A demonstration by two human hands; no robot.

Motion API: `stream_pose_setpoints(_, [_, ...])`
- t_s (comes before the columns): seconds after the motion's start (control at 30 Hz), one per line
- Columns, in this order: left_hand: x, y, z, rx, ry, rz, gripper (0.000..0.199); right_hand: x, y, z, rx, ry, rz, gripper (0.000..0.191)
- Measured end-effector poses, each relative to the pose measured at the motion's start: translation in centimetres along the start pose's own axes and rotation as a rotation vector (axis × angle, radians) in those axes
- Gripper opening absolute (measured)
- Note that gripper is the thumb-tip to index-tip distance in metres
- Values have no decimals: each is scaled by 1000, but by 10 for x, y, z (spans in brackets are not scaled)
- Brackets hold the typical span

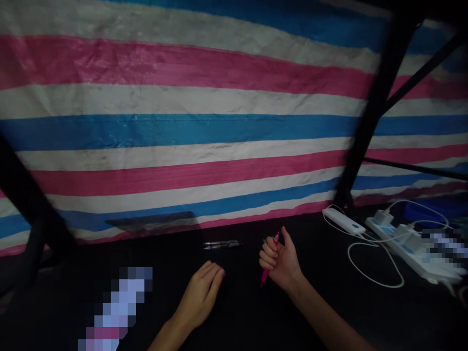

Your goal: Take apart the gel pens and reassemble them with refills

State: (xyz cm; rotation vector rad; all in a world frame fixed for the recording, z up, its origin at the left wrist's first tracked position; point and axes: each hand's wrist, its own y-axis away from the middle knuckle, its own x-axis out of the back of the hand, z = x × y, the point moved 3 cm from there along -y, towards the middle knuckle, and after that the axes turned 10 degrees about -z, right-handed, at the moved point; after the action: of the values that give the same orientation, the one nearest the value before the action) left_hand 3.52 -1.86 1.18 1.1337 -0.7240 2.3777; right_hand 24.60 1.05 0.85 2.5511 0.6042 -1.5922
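My right hand [280, 258] is wrapped round a red pen [264, 277], which tilts with its upper end showing by the thumb. The thumb points up and the other fingers curl over the pen. On the black tabletop [234, 302], my left hand [205, 290] rests with its fingers curled down and pressed together. Nothing shows in the left hand, though its underside is hidden. Dark and clear pens [221, 244] lie side by side just beyond the hands, touching neither.
A white power strip [420, 258] with plugs stands at the right, beside a white device [343, 220] and a looped white cable [402, 280]. Black metal posts flank a striped sheet [183, 131] behind. A pixelated patch covers something at the lower left.
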Motion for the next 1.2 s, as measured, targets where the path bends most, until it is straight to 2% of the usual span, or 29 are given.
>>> stream_pose_setpoints(0.2, [7, 1, -12, 54, 12, 72, 29, 1, 1, 1, -47, 5, 4, 46])
stream_pose_setpoints(0.33, [11, 1, -14, 53, 17, 89, 29, -4, 3, -3, -26, 56, 39, 51])
stream_pose_setpoints(0.43, [11, 0, -14, 52, 18, 83, 28, -6, 4, -3, -30, 111, 56, 53])
stream_pose_setpoints(0.6, [10, -1, -13, 48, 7, 67, 29, -6, 6, -1, -39, 136, 41, 47])
stream_pose_setpoints(0.83, [11, -1, -12, 59, -6, 55, 29, -13, 10, -3, -14, 140, 27, 56])
stream_pose_setpoints(1.1, [10, 1, -13, 40, 9, 97, 29, -8, 10, -9, 6, 180, 85, 42])
stream_pose_setpoints(1.2, [10, 1, -13, 50, 3, 97, 29, -9, 11, -15, 71, 196, 125, 39])
